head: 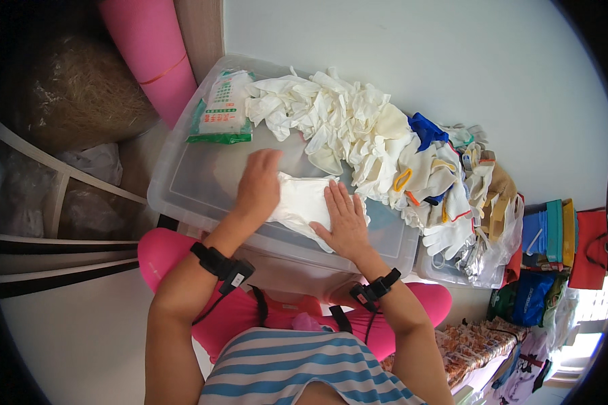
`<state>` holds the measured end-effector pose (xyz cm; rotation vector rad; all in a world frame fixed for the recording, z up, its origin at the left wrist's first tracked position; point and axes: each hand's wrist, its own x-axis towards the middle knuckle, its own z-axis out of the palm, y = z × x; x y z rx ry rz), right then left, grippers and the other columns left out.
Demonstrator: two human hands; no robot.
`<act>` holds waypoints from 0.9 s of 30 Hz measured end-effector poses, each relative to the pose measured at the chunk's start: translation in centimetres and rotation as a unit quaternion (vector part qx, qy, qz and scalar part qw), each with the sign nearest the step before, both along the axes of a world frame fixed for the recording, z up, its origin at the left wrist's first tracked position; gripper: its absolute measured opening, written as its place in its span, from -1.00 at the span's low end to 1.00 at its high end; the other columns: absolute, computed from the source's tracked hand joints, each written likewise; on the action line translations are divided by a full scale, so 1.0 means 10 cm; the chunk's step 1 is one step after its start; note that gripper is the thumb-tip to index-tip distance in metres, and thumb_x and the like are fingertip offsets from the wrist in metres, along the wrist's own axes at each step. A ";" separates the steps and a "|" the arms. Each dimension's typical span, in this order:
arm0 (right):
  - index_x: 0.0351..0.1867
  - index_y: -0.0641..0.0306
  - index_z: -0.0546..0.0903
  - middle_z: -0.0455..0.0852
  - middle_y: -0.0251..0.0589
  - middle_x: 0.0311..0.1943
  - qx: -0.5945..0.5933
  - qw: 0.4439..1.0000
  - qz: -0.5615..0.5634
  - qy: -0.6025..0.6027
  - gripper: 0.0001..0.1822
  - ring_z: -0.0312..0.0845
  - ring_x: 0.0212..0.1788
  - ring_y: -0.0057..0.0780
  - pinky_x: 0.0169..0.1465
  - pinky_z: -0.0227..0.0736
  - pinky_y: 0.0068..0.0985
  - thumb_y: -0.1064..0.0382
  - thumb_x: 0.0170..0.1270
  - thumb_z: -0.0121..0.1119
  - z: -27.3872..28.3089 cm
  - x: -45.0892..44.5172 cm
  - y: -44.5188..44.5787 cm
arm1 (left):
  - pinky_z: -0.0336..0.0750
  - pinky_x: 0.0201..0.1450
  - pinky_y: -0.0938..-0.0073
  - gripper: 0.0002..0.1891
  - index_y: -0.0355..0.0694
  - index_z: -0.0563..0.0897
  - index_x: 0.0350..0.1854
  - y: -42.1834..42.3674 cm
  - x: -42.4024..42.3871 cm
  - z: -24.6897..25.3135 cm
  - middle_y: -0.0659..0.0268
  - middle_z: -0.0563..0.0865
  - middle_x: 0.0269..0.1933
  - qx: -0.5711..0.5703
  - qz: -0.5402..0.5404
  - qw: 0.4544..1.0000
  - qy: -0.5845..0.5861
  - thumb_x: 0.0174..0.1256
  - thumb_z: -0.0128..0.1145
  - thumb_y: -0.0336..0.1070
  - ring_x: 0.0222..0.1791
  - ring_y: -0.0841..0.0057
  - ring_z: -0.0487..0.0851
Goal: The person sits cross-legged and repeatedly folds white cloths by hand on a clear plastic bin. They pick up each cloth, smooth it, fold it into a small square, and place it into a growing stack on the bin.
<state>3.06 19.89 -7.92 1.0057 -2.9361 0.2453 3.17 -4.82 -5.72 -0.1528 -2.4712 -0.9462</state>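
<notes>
A flat stack of white disposable gloves (304, 200) lies on the translucent lid (182, 174) of a plastic storage box before me. My right hand (343, 220) rests palm down across the right part of the stack, fingers extended and a little apart. At its left edge is my left hand (258, 185), slightly blurred with curled fingers; whether it pinches a glove is hidden. A loose heap of crumpled white gloves (334, 111) spreads along the far side of the lid. A plastic packet with green edges and printed writing (223, 109) lies at the far left.
Right of the heap are knitted work gloves (441, 177) and a crumpled clear plastic bag (504, 238). A pink rolled mat (154, 61) leans at the left, beside a bag of brown fibre (86, 96). A white wall (410, 45) rises behind the box.
</notes>
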 end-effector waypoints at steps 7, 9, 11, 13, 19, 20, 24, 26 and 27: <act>0.54 0.32 0.25 0.12 -0.06 0.61 0.002 1.000 0.013 -0.003 -0.04 -0.07 0.66 -0.15 0.59 -0.15 0.05 -0.35 0.33 0.13 0.00 -0.03 0.00 | 0.20 0.55 0.11 -0.44 -0.29 0.45 0.40 0.53 0.11 -0.30 0.06 0.42 0.47 -0.165 -0.215 0.962 -0.039 0.34 0.18 -0.30 0.53 0.19 0.31; 0.54 0.31 0.25 0.14 -0.07 0.61 -0.015 1.000 0.015 0.002 -0.04 -0.05 0.65 -0.14 0.59 -0.14 0.05 -0.34 0.32 0.15 0.00 -0.02 0.01 | 0.06 0.61 0.08 -0.35 -0.25 0.36 0.49 0.48 0.10 -0.35 0.11 0.31 0.55 -0.201 -0.206 0.953 -0.088 0.38 0.18 -0.18 0.59 0.24 0.20; 0.55 0.29 0.25 0.14 -0.09 0.61 -0.002 1.000 0.016 -0.002 -0.03 -0.04 0.65 -0.13 0.59 -0.14 0.05 -0.35 0.31 0.16 0.05 -0.03 0.05 | -0.08 0.65 0.08 -0.28 -0.22 0.28 0.55 0.39 0.10 -0.38 0.16 0.20 0.62 -0.184 -0.212 0.954 -0.104 0.39 0.17 -0.08 0.63 0.28 0.10; 0.55 0.28 0.25 0.15 -0.11 0.61 0.000 1.000 0.020 -0.005 -0.02 -0.03 0.65 -0.13 0.59 -0.14 0.05 -0.36 0.29 0.17 0.08 -0.03 0.09 | -0.04 0.64 0.06 -0.27 -0.22 0.32 0.53 0.37 0.11 -0.35 0.18 0.24 0.61 -0.178 -0.209 0.956 -0.103 0.36 0.19 -0.05 0.62 0.28 0.14; 0.56 0.27 0.23 0.15 -0.11 0.61 -0.017 0.999 0.030 -0.012 0.01 -0.03 0.64 -0.12 0.59 -0.14 0.06 -0.39 0.28 0.17 0.04 -0.04 0.14 | -0.14 0.64 -0.06 -0.25 -0.20 0.27 0.57 0.34 0.13 -0.29 0.21 0.17 0.64 -0.184 -0.216 0.948 -0.145 0.40 0.15 -0.02 0.64 0.29 0.08; 0.56 0.27 0.22 0.15 -0.11 0.61 -0.019 0.999 0.029 -0.014 0.01 -0.03 0.64 -0.11 0.59 -0.14 0.06 -0.39 0.28 0.17 0.03 -0.04 0.15 | -0.14 0.64 -0.08 -0.26 -0.20 0.27 0.57 0.35 0.14 -0.28 0.20 0.17 0.64 -0.188 -0.215 0.947 -0.148 0.40 0.15 -0.02 0.64 0.29 0.08; 0.56 0.27 0.22 0.14 -0.10 0.61 -0.013 0.999 0.033 -0.014 0.00 -0.04 0.64 -0.09 0.58 -0.14 0.09 -0.39 0.29 0.17 0.02 -0.06 0.16 | -0.12 0.62 -0.14 -0.26 -0.21 0.29 0.56 0.35 0.12 -0.27 0.20 0.18 0.63 -0.200 -0.217 0.944 -0.145 0.39 0.15 -0.01 0.64 0.27 0.09; 0.56 0.27 0.22 0.13 -0.09 0.61 -0.013 0.999 0.030 -0.023 0.00 -0.05 0.65 -0.09 0.58 -0.13 0.09 -0.39 0.29 0.16 0.01 -0.04 0.18 | -0.10 0.61 -0.16 -0.25 -0.21 0.29 0.55 0.35 0.12 -0.26 0.19 0.18 0.63 -0.207 -0.222 0.942 -0.142 0.38 0.15 0.00 0.64 0.26 0.10; 0.56 0.27 0.22 0.13 -0.09 0.61 -0.014 0.999 0.031 -0.024 0.00 -0.06 0.65 -0.09 0.58 -0.13 0.10 -0.39 0.30 0.15 0.00 -0.05 0.18 | -0.10 0.60 -0.17 -0.25 -0.22 0.29 0.55 0.35 0.12 -0.27 0.19 0.19 0.63 -0.205 -0.221 0.943 -0.140 0.38 0.15 0.00 0.63 0.25 0.10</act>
